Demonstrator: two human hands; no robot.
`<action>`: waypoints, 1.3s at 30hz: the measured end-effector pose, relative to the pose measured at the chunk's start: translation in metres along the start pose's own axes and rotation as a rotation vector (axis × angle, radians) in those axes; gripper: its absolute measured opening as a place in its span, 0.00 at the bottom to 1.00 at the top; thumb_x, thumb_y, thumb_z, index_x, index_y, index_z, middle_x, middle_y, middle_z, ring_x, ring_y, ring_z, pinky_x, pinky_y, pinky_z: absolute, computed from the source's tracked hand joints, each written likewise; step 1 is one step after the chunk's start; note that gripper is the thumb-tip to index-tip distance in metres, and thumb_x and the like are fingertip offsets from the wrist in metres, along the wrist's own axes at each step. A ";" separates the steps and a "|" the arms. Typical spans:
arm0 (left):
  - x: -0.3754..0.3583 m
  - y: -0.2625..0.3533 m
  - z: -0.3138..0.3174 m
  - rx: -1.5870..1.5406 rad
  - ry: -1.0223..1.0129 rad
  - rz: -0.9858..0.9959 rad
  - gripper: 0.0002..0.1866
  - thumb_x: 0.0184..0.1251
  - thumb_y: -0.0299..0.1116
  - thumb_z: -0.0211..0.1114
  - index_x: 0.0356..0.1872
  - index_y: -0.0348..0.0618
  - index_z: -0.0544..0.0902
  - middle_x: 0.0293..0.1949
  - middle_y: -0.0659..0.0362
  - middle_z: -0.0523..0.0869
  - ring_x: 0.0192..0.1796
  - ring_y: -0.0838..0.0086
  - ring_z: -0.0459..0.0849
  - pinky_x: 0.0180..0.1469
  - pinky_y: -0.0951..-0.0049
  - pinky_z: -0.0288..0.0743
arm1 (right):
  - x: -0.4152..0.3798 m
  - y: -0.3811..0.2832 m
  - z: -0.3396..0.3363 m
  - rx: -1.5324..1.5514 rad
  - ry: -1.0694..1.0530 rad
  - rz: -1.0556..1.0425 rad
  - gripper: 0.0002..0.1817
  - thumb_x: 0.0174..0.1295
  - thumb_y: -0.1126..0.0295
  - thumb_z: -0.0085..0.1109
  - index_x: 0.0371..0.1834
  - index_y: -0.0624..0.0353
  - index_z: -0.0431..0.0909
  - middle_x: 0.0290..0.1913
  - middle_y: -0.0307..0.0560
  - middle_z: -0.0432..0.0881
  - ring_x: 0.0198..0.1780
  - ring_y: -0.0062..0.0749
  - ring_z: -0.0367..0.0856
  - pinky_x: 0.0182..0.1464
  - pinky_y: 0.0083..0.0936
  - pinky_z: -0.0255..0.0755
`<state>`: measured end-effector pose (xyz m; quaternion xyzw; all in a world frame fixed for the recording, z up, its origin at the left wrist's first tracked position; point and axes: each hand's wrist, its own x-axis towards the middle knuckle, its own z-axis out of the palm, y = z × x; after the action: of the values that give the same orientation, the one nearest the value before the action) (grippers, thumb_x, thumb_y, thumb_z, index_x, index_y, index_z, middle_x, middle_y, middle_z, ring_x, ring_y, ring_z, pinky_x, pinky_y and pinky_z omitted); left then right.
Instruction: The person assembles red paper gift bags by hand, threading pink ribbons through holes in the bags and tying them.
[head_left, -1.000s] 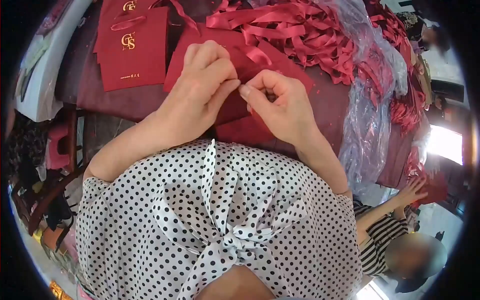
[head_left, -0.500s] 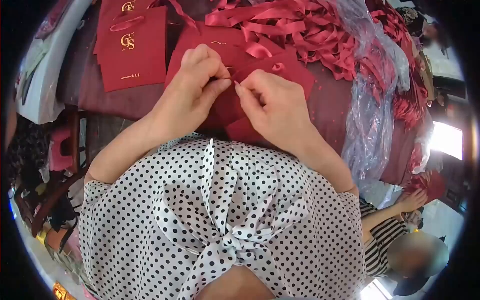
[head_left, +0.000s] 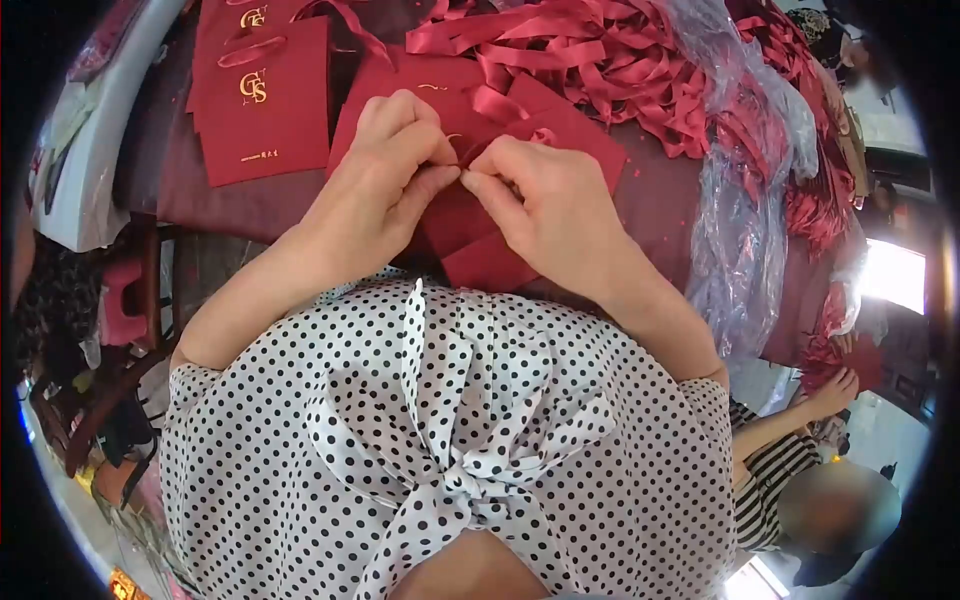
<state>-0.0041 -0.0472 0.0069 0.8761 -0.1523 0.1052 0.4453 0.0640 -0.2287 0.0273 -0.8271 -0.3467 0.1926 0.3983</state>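
My left hand (head_left: 385, 170) and my right hand (head_left: 545, 200) meet fingertip to fingertip over dark red gift bags. Both are closed in a pinch, thumb against forefinger. What lies between the fingertips is too small and hidden to name. Beneath them is a red paper bag (head_left: 475, 225), partly covered by the hands. Another red bag (head_left: 590, 140) lies behind my right hand, with a bit of shiny red ribbon on it. A tangled heap of red satin ribbons (head_left: 600, 60) spreads just beyond.
Stacked red bags with gold lettering (head_left: 265, 130) lie at the left of the dark red tablecloth (head_left: 660, 210). Crumpled clear plastic (head_left: 740, 240) hangs at the right, near more red ribbons (head_left: 815, 215). A co-worker's hand (head_left: 838, 392) holds something red at the far right.
My fingertips have come closer together, the right hand shifting slightly left. At the far right, the co-worker's hand and the red item have moved a little.
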 end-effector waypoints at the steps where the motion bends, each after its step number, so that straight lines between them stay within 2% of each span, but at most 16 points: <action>1: 0.000 0.000 0.000 0.014 0.004 -0.001 0.05 0.60 0.21 0.62 0.33 0.36 0.74 0.38 0.54 0.70 0.45 0.64 0.69 0.50 0.73 0.64 | -0.001 0.003 0.003 -0.003 -0.001 -0.004 0.06 0.59 0.68 0.60 0.30 0.59 0.76 0.25 0.50 0.80 0.29 0.44 0.82 0.31 0.36 0.74; 4: 0.002 0.002 -0.008 -0.007 -0.036 0.048 0.04 0.61 0.22 0.61 0.33 0.35 0.75 0.37 0.54 0.71 0.43 0.62 0.69 0.45 0.68 0.66 | -0.011 0.006 0.009 -0.306 0.208 -0.319 0.11 0.56 0.68 0.64 0.39 0.57 0.76 0.26 0.46 0.80 0.31 0.45 0.81 0.31 0.36 0.75; 8: 0.006 0.004 -0.023 -0.096 -0.154 0.046 0.04 0.62 0.22 0.61 0.34 0.35 0.75 0.37 0.55 0.71 0.42 0.65 0.71 0.47 0.73 0.67 | -0.013 -0.009 0.005 -0.271 0.234 -0.228 0.09 0.55 0.71 0.66 0.38 0.58 0.78 0.29 0.44 0.76 0.29 0.41 0.80 0.30 0.31 0.73; 10: 0.008 0.005 -0.031 -0.149 -0.264 -0.014 0.03 0.62 0.22 0.61 0.35 0.34 0.77 0.36 0.55 0.73 0.40 0.67 0.74 0.44 0.73 0.68 | -0.016 -0.007 0.005 -0.351 0.190 -0.317 0.13 0.53 0.72 0.66 0.39 0.60 0.73 0.44 0.51 0.72 0.33 0.43 0.80 0.34 0.34 0.79; 11: 0.011 0.004 -0.030 -0.157 -0.216 -0.013 0.03 0.61 0.21 0.61 0.36 0.33 0.78 0.36 0.55 0.74 0.40 0.67 0.74 0.44 0.72 0.69 | -0.018 -0.004 0.006 -0.333 0.182 -0.335 0.13 0.53 0.74 0.66 0.39 0.61 0.73 0.46 0.51 0.67 0.34 0.42 0.80 0.33 0.32 0.78; 14: 0.025 0.000 -0.033 -0.156 -0.196 0.047 0.05 0.59 0.20 0.61 0.36 0.32 0.79 0.36 0.56 0.75 0.41 0.66 0.76 0.44 0.70 0.71 | -0.018 -0.003 0.006 -0.218 0.218 -0.385 0.13 0.52 0.76 0.66 0.38 0.62 0.72 0.46 0.50 0.67 0.33 0.41 0.79 0.32 0.33 0.77; 17: 0.037 -0.006 -0.036 -0.090 -0.510 0.145 0.07 0.59 0.24 0.63 0.37 0.32 0.79 0.38 0.56 0.73 0.41 0.65 0.76 0.44 0.70 0.70 | -0.019 0.002 0.007 -0.253 0.216 -0.443 0.11 0.55 0.76 0.65 0.37 0.62 0.73 0.40 0.48 0.72 0.34 0.43 0.78 0.35 0.34 0.75; 18: 0.041 -0.006 -0.038 -0.088 -0.490 0.147 0.07 0.59 0.24 0.63 0.37 0.32 0.79 0.38 0.56 0.73 0.41 0.65 0.76 0.44 0.70 0.70 | -0.021 0.000 0.008 -0.216 0.231 -0.432 0.10 0.55 0.76 0.64 0.38 0.61 0.73 0.37 0.47 0.74 0.37 0.45 0.78 0.37 0.35 0.74; 20: 0.047 -0.003 -0.041 -0.306 -0.712 0.000 0.08 0.60 0.27 0.64 0.36 0.32 0.79 0.39 0.56 0.72 0.41 0.66 0.75 0.43 0.71 0.70 | -0.024 -0.002 0.002 -0.178 0.207 -0.386 0.10 0.55 0.76 0.64 0.38 0.61 0.73 0.37 0.48 0.74 0.37 0.45 0.78 0.37 0.35 0.74; 24: 0.050 0.004 -0.038 -0.202 -0.723 0.048 0.07 0.64 0.28 0.63 0.34 0.33 0.78 0.38 0.57 0.70 0.40 0.68 0.73 0.42 0.72 0.69 | -0.025 -0.002 -0.001 -0.141 0.172 -0.341 0.11 0.55 0.74 0.66 0.38 0.61 0.74 0.36 0.48 0.75 0.35 0.44 0.78 0.35 0.34 0.74; 25: 0.050 0.002 -0.038 -0.309 -0.732 -0.028 0.10 0.66 0.34 0.61 0.32 0.35 0.78 0.36 0.56 0.72 0.37 0.67 0.74 0.40 0.69 0.69 | -0.026 -0.003 -0.004 -0.145 0.166 -0.343 0.11 0.55 0.74 0.66 0.38 0.61 0.74 0.36 0.48 0.75 0.35 0.44 0.78 0.35 0.34 0.74; 27: 0.049 -0.003 -0.037 -0.323 -0.720 -0.032 0.11 0.67 0.35 0.60 0.32 0.35 0.78 0.36 0.56 0.72 0.38 0.68 0.73 0.41 0.69 0.68 | -0.026 -0.006 -0.010 -0.149 0.177 -0.331 0.12 0.50 0.76 0.71 0.36 0.62 0.78 0.36 0.43 0.79 0.21 0.23 0.73 0.23 0.21 0.69; 30: 0.048 -0.005 -0.034 -0.333 -0.729 -0.003 0.14 0.70 0.37 0.58 0.32 0.34 0.77 0.36 0.57 0.71 0.39 0.69 0.73 0.42 0.70 0.67 | -0.024 0.000 -0.006 -0.145 0.192 -0.359 0.13 0.50 0.75 0.72 0.36 0.61 0.78 0.36 0.43 0.79 0.19 0.20 0.71 0.23 0.20 0.67; 35: 0.048 -0.006 -0.031 -0.412 -0.746 -0.084 0.16 0.72 0.40 0.56 0.31 0.34 0.76 0.35 0.58 0.69 0.41 0.70 0.70 0.45 0.69 0.66 | -0.024 -0.003 -0.005 -0.145 0.200 -0.356 0.13 0.50 0.75 0.72 0.35 0.61 0.78 0.36 0.43 0.79 0.20 0.21 0.71 0.23 0.20 0.68; 37: 0.047 -0.001 -0.032 -0.338 -0.797 -0.078 0.11 0.71 0.34 0.58 0.33 0.35 0.76 0.37 0.58 0.67 0.41 0.71 0.67 0.45 0.73 0.64 | -0.025 -0.004 -0.006 -0.138 0.199 -0.351 0.13 0.49 0.75 0.72 0.35 0.61 0.78 0.36 0.43 0.79 0.20 0.21 0.71 0.22 0.20 0.68; 39: 0.045 -0.003 -0.030 -0.387 -0.783 -0.107 0.11 0.71 0.34 0.58 0.33 0.35 0.76 0.37 0.59 0.67 0.42 0.72 0.67 0.47 0.73 0.63 | -0.027 -0.007 -0.009 -0.177 0.132 -0.341 0.11 0.54 0.72 0.68 0.36 0.61 0.76 0.34 0.48 0.76 0.31 0.42 0.78 0.32 0.33 0.74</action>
<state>0.0377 -0.0292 0.0364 0.7569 -0.2808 -0.2886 0.5147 0.0479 -0.2493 0.0396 -0.7990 -0.4704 0.0368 0.3729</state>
